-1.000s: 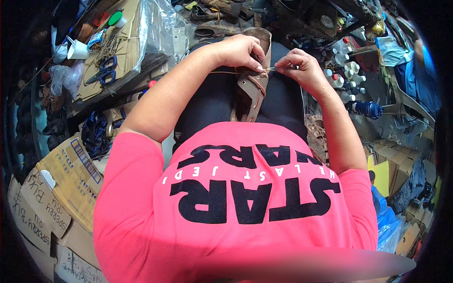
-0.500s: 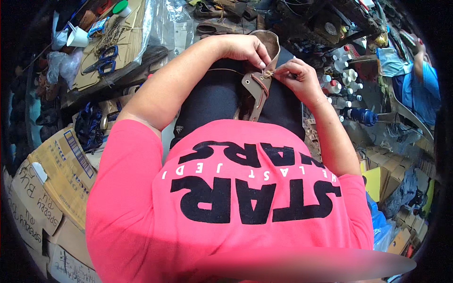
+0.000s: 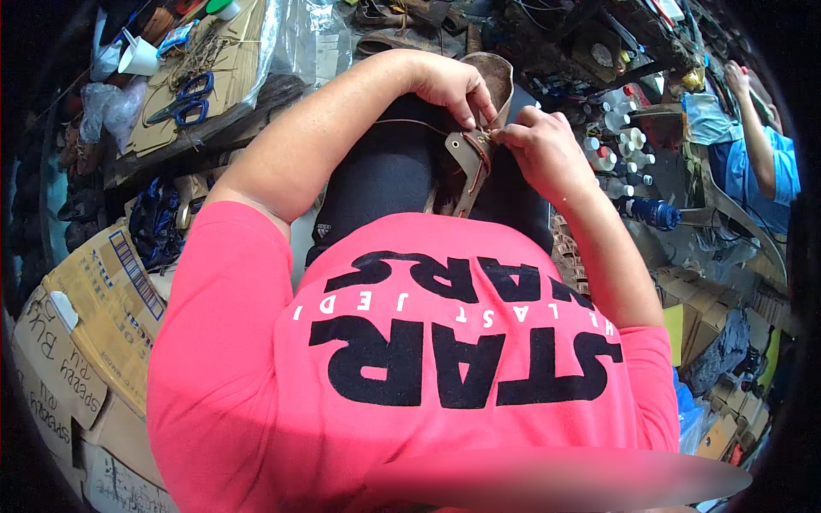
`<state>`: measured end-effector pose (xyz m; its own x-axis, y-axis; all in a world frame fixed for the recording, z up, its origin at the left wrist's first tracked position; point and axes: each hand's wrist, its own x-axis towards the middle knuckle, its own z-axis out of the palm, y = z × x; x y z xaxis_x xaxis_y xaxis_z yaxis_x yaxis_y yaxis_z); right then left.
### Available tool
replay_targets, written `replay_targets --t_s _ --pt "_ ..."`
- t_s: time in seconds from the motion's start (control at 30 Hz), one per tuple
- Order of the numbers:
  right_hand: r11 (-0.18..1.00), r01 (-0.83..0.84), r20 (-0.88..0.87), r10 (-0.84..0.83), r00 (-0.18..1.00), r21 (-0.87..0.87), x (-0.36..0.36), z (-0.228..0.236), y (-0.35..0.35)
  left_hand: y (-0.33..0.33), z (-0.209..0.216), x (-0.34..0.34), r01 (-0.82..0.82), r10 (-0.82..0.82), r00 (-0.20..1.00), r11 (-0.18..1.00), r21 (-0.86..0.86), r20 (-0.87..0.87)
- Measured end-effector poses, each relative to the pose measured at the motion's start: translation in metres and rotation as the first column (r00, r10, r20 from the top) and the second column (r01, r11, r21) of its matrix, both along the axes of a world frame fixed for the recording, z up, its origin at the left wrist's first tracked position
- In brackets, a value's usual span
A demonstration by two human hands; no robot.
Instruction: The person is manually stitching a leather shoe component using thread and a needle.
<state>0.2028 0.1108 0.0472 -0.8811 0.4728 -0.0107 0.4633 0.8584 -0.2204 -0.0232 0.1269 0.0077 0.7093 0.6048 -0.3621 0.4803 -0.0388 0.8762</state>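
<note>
A brown leather shoe upper (image 3: 466, 167) with eyelets and a reddish-brown lace (image 3: 481, 160) lies across my lap, between my dark-trousered thighs. Its paler curved end (image 3: 499, 73) points away from me. My left hand (image 3: 457, 90) bends over the upper from the left, fingers closed at the laced part; what its fingertips pinch is partly hidden. On the other side, my right hand (image 3: 537, 150) is closed, thumb and forefinger pinching a thin light-brown cord (image 3: 485, 135) at the upper's edge. A strand of this cord (image 3: 410, 122) stretches left over my thigh.
Blue-handled scissors (image 3: 190, 101) lie on stacked cardboard pieces to the left, near a white cup (image 3: 138, 56). White-capped bottles (image 3: 631, 141) and a blue bottle (image 3: 654, 212) stand at right. Another person in blue (image 3: 761, 162) is at far right. Cardboard boxes (image 3: 103, 316) stand at lower left.
My right hand has turned and curled in closer to the upper. The left hand stays at the laced part. The other person's arm at far right has risen.
</note>
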Motion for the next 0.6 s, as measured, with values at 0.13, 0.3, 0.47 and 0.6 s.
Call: replay_targets --t_s 0.13,0.3,0.47,0.6 --pt "0.993 -0.062 0.109 0.051 0.993 0.102 -0.019 0.015 -0.006 0.001 -0.001 0.011 -0.043 0.055 0.995 0.989 0.142 -0.083" --pt "0.984 0.124 0.015 -0.123 0.992 -0.127 -0.021 -0.012 0.001 -0.008 -0.008 0.01 -0.172 0.219 0.975 0.862 0.476 -0.045" --pt "0.648 0.181 -0.205 -0.473 0.857 -0.74 0.014 -0.04 0.024 -0.066 0.012 0.002 -0.47 0.631 0.77 0.465 0.75 0.092" --pt "0.843 0.147 -0.196 -0.284 0.938 -0.518 0.022 -0.027 0.014 -0.104 0.016 -0.024 -0.298 0.543 0.82 0.678 0.672 -0.184"
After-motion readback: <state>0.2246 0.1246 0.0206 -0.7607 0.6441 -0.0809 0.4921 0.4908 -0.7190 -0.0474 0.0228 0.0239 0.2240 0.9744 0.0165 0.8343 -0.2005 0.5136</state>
